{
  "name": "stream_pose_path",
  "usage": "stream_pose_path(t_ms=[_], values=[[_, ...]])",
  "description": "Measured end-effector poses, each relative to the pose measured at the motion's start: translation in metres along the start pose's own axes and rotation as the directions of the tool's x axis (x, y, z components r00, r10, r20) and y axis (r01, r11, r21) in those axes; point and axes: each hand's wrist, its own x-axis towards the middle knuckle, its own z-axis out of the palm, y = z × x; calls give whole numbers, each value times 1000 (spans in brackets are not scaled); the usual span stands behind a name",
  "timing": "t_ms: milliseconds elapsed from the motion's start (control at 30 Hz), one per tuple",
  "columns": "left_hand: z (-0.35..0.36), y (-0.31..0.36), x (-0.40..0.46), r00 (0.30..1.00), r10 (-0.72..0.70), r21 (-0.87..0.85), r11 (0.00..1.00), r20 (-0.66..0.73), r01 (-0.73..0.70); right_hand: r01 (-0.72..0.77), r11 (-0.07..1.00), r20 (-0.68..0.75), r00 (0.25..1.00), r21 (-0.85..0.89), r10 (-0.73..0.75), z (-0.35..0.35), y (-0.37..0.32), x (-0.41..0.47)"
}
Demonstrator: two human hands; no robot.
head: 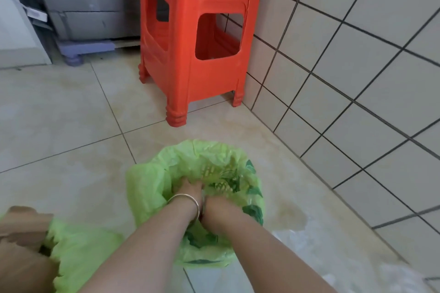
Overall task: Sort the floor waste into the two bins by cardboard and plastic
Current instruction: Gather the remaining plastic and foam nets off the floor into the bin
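Both grips, left hand (188, 189) and right hand (215, 209), reach down inside the green-lined bin (145, 188), its plastic waste (226, 182) at one o'clock; whether they grasp anything is unclear.

Right hand (215, 209) fingers buried in the bin liner (145, 185), grip perhaps closed, unclear

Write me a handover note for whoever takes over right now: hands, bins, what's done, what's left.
Left hand, silver bangle on its wrist, and right hand are both down inside the green-bag-lined bin near the tiled wall; grip unclear.
That bin holds crumpled green-printed plastic wrappers.
Second green-lined bin, lower left, holds brown cardboard pieces.
Done: some of each sorted.
Left: pale clear plastic still lies on the floor at right.
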Motion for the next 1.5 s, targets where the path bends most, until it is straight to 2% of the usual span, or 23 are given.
stream_pose_path(t_ms=[100, 167, 200, 267, 300, 367, 433, 533, 633, 700, 800, 933, 1067, 1167, 1300, 1367, 1500], values=[[13, -1, 4, 991, 7, 228, 973, 131, -37, 9, 994, 98, 995, -111, 2, 4, 4, 3], [16, -2, -1, 974, 53, 395, 908, 218, -138, 7, 988, 151, 988, -154, 16, 4, 2, 0], [15, -2, -1, 970, 56, 437, 886, 236, -157, 10, 983, 166, 986, -181, 21, 4, 0, -2], [12, 1, -1, 971, -16, 403, 911, 238, -84, 19, 973, 138, 990, -231, 14, 0, 0, -6], [7, 4, -2, 970, -59, 393, 919, 237, -40, 15, 972, 88, 996, -236, 7, -5, 1, -10], [-8, 15, -11, 964, -60, 569, 816, 258, -102, 6, 979, -62, 998, -202, -18, -16, 5, -21], [-23, 29, -26, 979, -34, 664, 740, 201, -111, 18, 994, -223, 974, -109, -42, -27, 15, -36], [-40, 53, -54, 987, 163, 708, 696, 11, -123, 99, 994, -428, 901, 40, -73, -40, 31, -67], [-39, 82, -83, 917, 376, 687, 703, -137, -185, 157, 980, -557, 828, 123, -63, -49, 55, -100], [-30, 108, -98, 866, 470, 631, 727, -172, -269, 159, 974, -610, 792, 160, -29, -54, 82, -120], [-1, 144, -108, 822, 537, 497, 774, -187, -392, 116, 962, -657, 750, 246, 78, -50, 139, -140], [55, 166, -100, 847, 521, 377, 809, -108, -450, -27, 878, -537, 782, 478, 316, -15, 230, -155], [108, 163, -78, 901, 429, 229, 885, -60, -406, -194, 816, -415, 783, 544, 463, 39, 305, -158], [148, 159, -61, 951, 308, 216, 929, -5, -300, -265, 775, -328, 792, 574, 514, 79, 335, -154], [190, 161, -35, 983, 185, 256, 951, -18, -175, -323, 779, -212, 842, 538, 496, 118, 343, -141], [209, 166, -23, 985, 172, 249, 955, -16, -163, -424, 737, -124, 819, 526, 560, 132, 343, -136], [235, 182, -2, 984, 177, 228, 958, -1, -172, -578, 592, 14, 722, 562, 692, 155, 340, -123]])
